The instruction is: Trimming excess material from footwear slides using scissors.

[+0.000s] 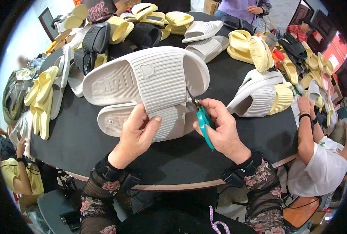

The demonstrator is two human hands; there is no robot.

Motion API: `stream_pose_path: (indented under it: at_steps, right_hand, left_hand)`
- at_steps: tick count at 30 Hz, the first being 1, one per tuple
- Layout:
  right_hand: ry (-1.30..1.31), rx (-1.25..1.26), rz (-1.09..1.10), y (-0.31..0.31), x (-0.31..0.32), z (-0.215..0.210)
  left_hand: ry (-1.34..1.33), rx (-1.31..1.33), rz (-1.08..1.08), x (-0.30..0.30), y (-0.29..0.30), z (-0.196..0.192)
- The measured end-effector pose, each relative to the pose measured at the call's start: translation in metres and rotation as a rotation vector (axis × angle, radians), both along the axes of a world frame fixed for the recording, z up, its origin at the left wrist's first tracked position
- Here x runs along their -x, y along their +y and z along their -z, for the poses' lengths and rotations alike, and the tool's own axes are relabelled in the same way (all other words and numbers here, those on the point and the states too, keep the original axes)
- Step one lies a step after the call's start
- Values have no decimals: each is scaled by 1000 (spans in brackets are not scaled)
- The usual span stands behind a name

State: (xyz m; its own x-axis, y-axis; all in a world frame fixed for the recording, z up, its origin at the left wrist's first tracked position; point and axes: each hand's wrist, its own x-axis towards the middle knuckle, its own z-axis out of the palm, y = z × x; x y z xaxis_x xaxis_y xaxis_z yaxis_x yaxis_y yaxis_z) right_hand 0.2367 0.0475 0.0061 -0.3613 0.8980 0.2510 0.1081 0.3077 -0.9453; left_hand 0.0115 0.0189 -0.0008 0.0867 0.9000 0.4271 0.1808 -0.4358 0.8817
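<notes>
A pair of light grey slide slippers is held over the black table in front of me. The upper slipper [161, 84] has a ribbed strap with a small bear-shaped emblem and raised lettering on its footbed. Against it, nearer me, lies the lower slipper [172, 124]. My left hand [132, 136] grips the lower one at its strap, thumb on top and fingers partly hidden inside. In my right hand [225, 134] are small scissors [205, 126] with teal handles. Their dark blades reach the right edge of the upper strap; whether they touch it I cannot tell.
Yellow slippers [43, 103] lie at the left, and grey slippers [257, 95] beside a yellow one at the right. More yellow, grey and black slippers line the far table edge [209, 16]. People sit at the left and right; a person in purple [243, 8] stands opposite.
</notes>
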Motion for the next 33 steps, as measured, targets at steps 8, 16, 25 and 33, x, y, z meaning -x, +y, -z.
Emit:
stream_pose_path:
  at_steps: [8, 16, 25, 33]
  right_hand:
    - [-2, -110, 9, -2, 0, -4]
    - [23, -138, 43, -3, -3, -8]
    - [28, -192, 94, -4, -4, -9]
    - [44, -178, 102, -4, -4, -8]
  left_hand:
    - [66, -93, -30, -3, 0, 1]
    - [148, -137, -18, -8, -3, -2]
    - [243, -199, -25, -7, -3, 0]
    - [208, -184, -12, -9, -4, -1]
